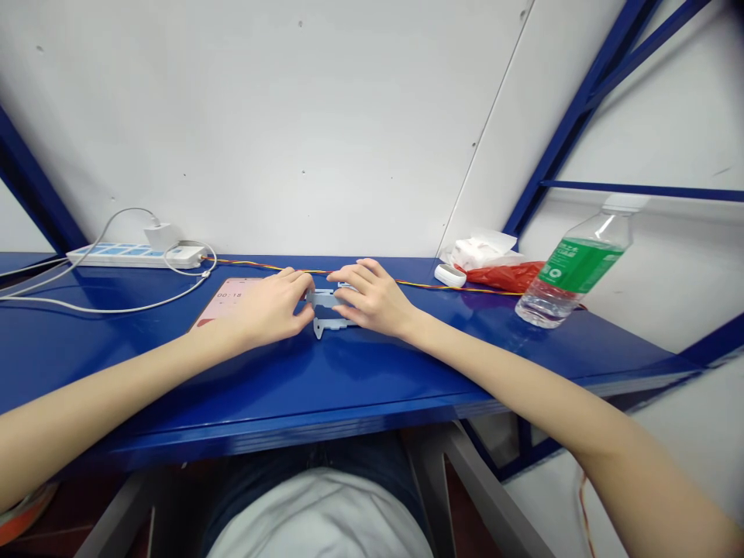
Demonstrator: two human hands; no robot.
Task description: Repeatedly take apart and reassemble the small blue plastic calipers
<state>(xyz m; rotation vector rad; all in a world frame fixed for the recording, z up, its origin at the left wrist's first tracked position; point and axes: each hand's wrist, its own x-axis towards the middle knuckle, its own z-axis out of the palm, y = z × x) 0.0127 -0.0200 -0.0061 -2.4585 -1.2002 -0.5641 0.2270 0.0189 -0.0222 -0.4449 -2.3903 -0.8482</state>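
Note:
A small light grey plastic bracket (326, 311) lies on the blue table (349, 380), in the middle. My left hand (273, 308) grips its left end with curled fingers. My right hand (372, 297) rests on its right end, fingers bent over the top. Both hands touch the part, which partly hides under my fingers. Just left of my left hand lies a phone (228, 298) with a pink screen showing a timer.
A white power strip (136, 254) with a plugged charger and white cable sits at the back left. An orange and yellow wire (418, 284) runs along the back. A clear water bottle (573, 270) with green label, tissues, a red bag and a small white case stand at the right.

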